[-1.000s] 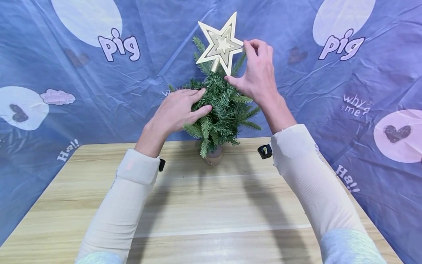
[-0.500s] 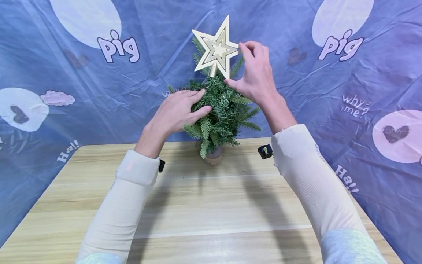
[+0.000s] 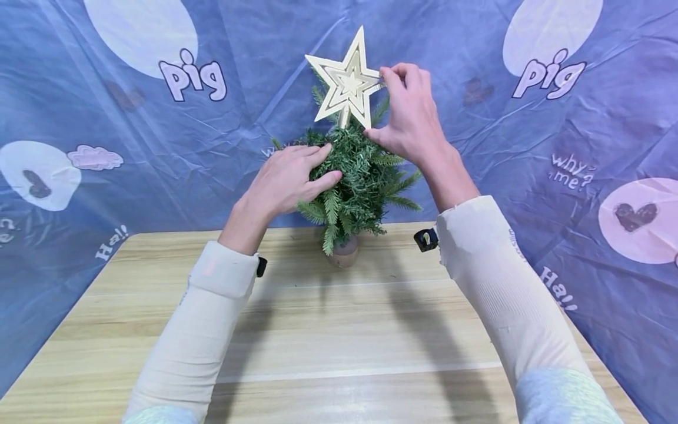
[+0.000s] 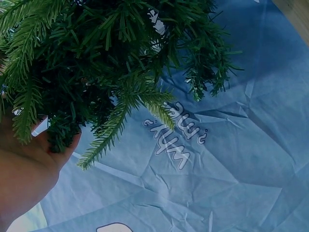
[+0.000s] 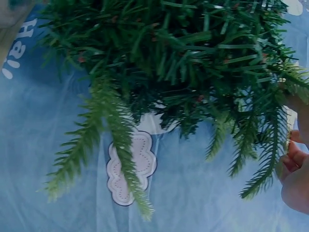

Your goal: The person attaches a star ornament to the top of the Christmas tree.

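A small artificial Christmas tree [image 3: 362, 188] stands upright at the table's back edge, on a rounded brownish base [image 3: 343, 254]. Over its crown, a pale gold star topper [image 3: 349, 85] tilts slightly left, its short tube [image 3: 344, 116] reaching down to the upper foliage. Whether the tube encloses a twig is hidden. My right hand [image 3: 413, 115] holds the star's right side, index finger at one point and thumb at a lower one. My left hand [image 3: 286, 179] grips the tree's left side, thumb in front on the branches; in the left wrist view, needles [image 4: 63, 140] cover its fingertips.
A wood-grain table [image 3: 318, 347] spreads out in front of the tree. Behind it hangs a creased blue cloth [image 3: 254, 70] with printed words and hearts, close to the tree. Black wrist cameras [image 3: 426, 240] sit at both cuffs.
The star has come down and a little left in my right hand, turning more upright, and its tube sits lower against the treetop. My left hand keeps its place on the tree.
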`<control>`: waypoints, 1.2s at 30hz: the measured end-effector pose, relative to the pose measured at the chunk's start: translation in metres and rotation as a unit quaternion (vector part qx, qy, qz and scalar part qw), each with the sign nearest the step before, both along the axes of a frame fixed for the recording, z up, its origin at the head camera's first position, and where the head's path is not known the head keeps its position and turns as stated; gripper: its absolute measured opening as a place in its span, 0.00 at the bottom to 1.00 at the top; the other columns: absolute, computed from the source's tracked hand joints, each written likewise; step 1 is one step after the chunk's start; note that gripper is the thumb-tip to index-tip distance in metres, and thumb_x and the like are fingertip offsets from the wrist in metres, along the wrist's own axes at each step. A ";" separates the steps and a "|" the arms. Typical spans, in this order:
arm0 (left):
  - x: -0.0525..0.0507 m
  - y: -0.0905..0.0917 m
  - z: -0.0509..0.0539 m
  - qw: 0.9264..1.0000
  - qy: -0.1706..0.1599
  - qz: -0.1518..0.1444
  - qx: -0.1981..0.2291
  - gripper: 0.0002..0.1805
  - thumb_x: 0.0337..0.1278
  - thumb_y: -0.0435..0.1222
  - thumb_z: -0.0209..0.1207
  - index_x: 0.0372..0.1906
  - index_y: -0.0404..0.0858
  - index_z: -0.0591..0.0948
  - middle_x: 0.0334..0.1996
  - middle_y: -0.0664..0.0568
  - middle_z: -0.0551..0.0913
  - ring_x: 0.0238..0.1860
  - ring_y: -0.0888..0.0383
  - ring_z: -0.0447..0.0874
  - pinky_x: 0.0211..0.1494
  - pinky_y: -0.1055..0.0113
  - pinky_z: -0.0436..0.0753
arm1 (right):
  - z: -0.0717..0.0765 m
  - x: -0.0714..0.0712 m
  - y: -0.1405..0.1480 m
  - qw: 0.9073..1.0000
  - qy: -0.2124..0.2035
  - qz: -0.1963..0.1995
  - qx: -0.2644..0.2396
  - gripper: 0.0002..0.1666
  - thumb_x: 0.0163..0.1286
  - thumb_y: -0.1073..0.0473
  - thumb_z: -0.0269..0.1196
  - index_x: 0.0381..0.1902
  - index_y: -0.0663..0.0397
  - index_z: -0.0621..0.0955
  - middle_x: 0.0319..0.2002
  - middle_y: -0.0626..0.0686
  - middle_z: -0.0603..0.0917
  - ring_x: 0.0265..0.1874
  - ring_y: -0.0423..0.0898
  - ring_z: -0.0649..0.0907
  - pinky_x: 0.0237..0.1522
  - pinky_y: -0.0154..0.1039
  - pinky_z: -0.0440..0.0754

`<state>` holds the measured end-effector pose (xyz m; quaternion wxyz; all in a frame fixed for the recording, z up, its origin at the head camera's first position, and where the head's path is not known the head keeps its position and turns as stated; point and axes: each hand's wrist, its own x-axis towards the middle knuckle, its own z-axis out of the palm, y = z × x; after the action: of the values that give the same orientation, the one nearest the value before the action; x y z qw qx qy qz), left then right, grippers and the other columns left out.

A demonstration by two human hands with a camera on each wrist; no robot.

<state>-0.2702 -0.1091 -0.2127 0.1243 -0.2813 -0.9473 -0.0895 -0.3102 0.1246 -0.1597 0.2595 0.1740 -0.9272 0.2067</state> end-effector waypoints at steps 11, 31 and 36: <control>0.002 0.001 -0.004 1.000 0.021 0.006 -0.006 0.40 0.74 0.63 0.40 0.79 0.43 0.62 0.74 0.45 0.68 0.73 0.41 0.65 0.76 0.47 0.61 | 0.005 0.002 -0.002 0.998 0.036 0.007 0.057 0.58 0.55 0.56 0.79 0.78 0.51 0.60 0.75 0.57 0.58 0.75 0.51 0.53 0.73 0.47 0.65; 0.001 0.002 -0.002 1.000 0.009 0.007 0.001 0.41 0.74 0.64 0.40 0.79 0.44 0.61 0.74 0.45 0.67 0.74 0.41 0.63 0.77 0.47 0.59 | -0.004 0.005 -0.004 0.981 0.178 0.045 0.065 0.53 0.53 0.66 0.78 0.74 0.58 0.67 0.67 0.60 0.66 0.72 0.54 0.59 0.58 0.50 0.82; 0.001 0.002 0.005 1.000 -0.002 0.011 0.005 0.41 0.73 0.64 0.41 0.78 0.41 0.63 0.74 0.44 0.68 0.74 0.40 0.62 0.77 0.46 0.58 | -0.001 0.003 -0.003 0.985 0.154 0.044 0.069 0.54 0.54 0.64 0.78 0.76 0.58 0.65 0.70 0.60 0.65 0.73 0.53 0.58 0.63 0.49 0.78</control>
<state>-0.2695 -0.1072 -0.2077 0.1245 -0.2703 -0.9501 -0.0933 -0.3067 0.1213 -0.1604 0.3774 0.2616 -0.8797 0.1237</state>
